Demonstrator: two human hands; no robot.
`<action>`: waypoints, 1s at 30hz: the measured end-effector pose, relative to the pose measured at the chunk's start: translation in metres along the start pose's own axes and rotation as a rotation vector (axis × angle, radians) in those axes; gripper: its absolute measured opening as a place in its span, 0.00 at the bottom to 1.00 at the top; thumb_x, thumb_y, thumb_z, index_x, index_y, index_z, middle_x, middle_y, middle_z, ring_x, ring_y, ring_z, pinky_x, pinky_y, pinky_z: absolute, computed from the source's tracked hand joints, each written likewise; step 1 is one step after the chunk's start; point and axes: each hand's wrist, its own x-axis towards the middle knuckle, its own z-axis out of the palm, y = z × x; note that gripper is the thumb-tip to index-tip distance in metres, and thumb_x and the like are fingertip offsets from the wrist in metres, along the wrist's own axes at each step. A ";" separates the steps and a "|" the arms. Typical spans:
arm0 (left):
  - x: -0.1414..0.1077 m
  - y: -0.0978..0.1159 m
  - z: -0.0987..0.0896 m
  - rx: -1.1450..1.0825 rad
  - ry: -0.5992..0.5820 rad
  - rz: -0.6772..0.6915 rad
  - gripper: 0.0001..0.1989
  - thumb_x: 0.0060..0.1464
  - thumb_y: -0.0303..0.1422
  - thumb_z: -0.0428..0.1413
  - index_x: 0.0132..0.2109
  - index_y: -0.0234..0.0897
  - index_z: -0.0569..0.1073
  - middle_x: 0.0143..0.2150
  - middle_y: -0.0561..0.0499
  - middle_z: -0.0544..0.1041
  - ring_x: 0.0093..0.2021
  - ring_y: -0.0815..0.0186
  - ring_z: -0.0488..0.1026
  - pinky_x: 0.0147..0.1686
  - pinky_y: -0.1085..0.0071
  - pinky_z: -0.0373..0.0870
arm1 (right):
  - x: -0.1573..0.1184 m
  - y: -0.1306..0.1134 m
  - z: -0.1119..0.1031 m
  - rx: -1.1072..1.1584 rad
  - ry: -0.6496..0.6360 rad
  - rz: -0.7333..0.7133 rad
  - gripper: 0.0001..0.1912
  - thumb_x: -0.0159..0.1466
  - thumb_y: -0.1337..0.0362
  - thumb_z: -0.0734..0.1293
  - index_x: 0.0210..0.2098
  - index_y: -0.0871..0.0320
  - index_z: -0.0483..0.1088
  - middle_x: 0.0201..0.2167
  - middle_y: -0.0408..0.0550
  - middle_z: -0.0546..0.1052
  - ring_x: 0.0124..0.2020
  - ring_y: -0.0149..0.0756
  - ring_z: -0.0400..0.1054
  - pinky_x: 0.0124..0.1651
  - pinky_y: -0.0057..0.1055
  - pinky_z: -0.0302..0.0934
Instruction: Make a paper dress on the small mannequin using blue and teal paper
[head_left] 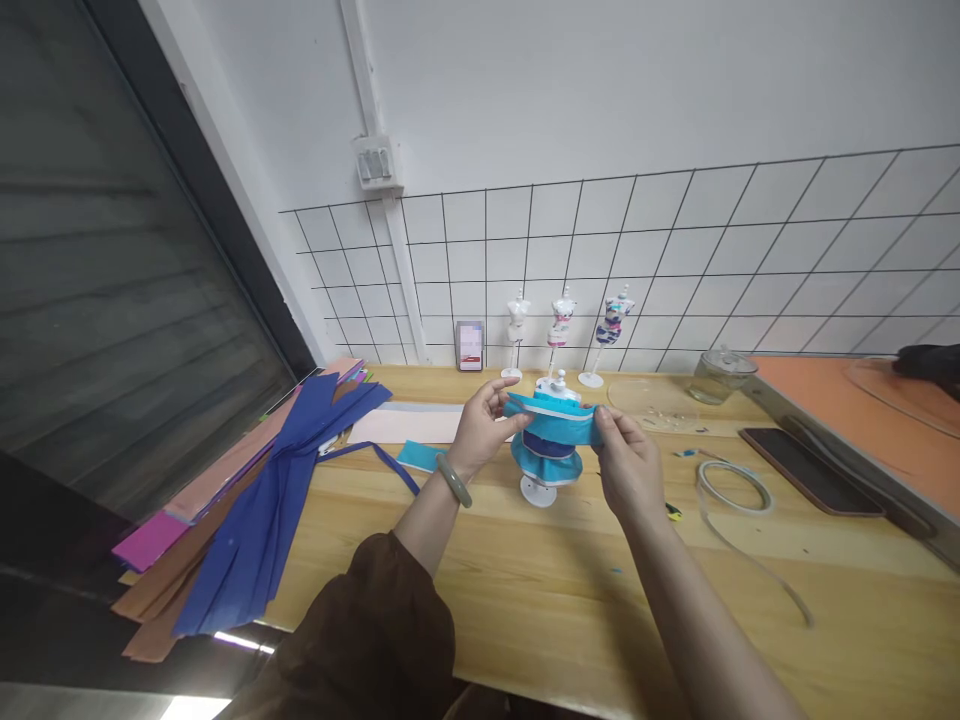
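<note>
My left hand (484, 425) and my right hand (630, 465) each pinch one end of a turquoise paper strip with a white edge (555, 412). The strip is stretched across the upper part of a small white mannequin stand (541, 488) that wears a ruffled blue and turquoise paper skirt (547, 460). A grey-green bangle (454, 480) sits on my left wrist. The mannequin's top is partly hidden behind the strip.
Dark blue, pink and brown paper sheets (255, 500) lie at the left of the wooden table (525, 590). Three small dressed mannequins (562, 335) stand at the wall grid. A tape roll (733, 488), phone (810, 468), glass jar (720, 375) and turquoise scrap (420, 455) lie around.
</note>
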 end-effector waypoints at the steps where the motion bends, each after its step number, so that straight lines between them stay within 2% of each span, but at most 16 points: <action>1: -0.001 0.001 0.001 -0.014 0.000 -0.005 0.31 0.41 0.30 0.64 0.54 0.37 0.65 0.33 0.54 0.70 0.35 0.71 0.69 0.38 0.72 0.67 | 0.000 -0.001 -0.001 0.000 0.001 -0.003 0.16 0.55 0.50 0.68 0.34 0.56 0.75 0.27 0.42 0.73 0.27 0.29 0.62 0.31 0.26 0.58; 10: -0.009 0.010 0.000 -0.117 0.016 -0.036 0.32 0.39 0.29 0.66 0.54 0.37 0.66 0.32 0.54 0.71 0.32 0.72 0.70 0.33 0.75 0.68 | 0.002 0.001 -0.008 -0.039 0.017 -0.024 0.18 0.54 0.47 0.68 0.31 0.57 0.74 0.23 0.42 0.72 0.24 0.30 0.62 0.27 0.28 0.57; 17: -0.019 0.012 -0.001 -0.133 -0.005 -0.064 0.30 0.39 0.30 0.66 0.52 0.36 0.68 0.34 0.53 0.74 0.35 0.71 0.70 0.39 0.73 0.68 | -0.005 -0.003 -0.013 -0.079 0.038 -0.014 0.18 0.54 0.48 0.68 0.32 0.57 0.75 0.25 0.44 0.74 0.27 0.33 0.65 0.30 0.29 0.58; 21: -0.031 0.010 0.000 -0.142 -0.030 -0.069 0.23 0.40 0.31 0.66 0.46 0.34 0.72 0.37 0.49 0.76 0.38 0.68 0.71 0.41 0.71 0.67 | -0.020 -0.013 -0.019 -0.142 0.063 0.006 0.16 0.55 0.50 0.68 0.34 0.56 0.76 0.28 0.46 0.76 0.33 0.37 0.67 0.35 0.31 0.61; 24: -0.045 0.008 0.000 -0.137 -0.060 -0.110 0.16 0.41 0.33 0.65 0.38 0.33 0.74 0.34 0.50 0.76 0.35 0.69 0.71 0.39 0.71 0.67 | -0.037 -0.016 -0.029 -0.191 0.095 0.044 0.14 0.54 0.51 0.69 0.32 0.54 0.76 0.29 0.45 0.76 0.36 0.38 0.68 0.37 0.31 0.63; 27: -0.062 0.000 -0.003 -0.105 -0.109 -0.201 0.14 0.43 0.35 0.64 0.37 0.32 0.74 0.31 0.51 0.74 0.32 0.71 0.69 0.35 0.73 0.65 | -0.056 -0.013 -0.042 -0.299 0.093 0.137 0.13 0.52 0.51 0.70 0.29 0.54 0.76 0.30 0.45 0.77 0.36 0.39 0.68 0.38 0.30 0.63; 30: -0.080 -0.014 -0.009 -0.060 -0.134 -0.327 0.16 0.43 0.38 0.64 0.37 0.32 0.74 0.27 0.53 0.72 0.28 0.73 0.66 0.30 0.75 0.62 | -0.072 -0.003 -0.053 -0.323 0.029 0.245 0.14 0.51 0.50 0.71 0.27 0.55 0.76 0.28 0.45 0.76 0.33 0.38 0.68 0.36 0.29 0.64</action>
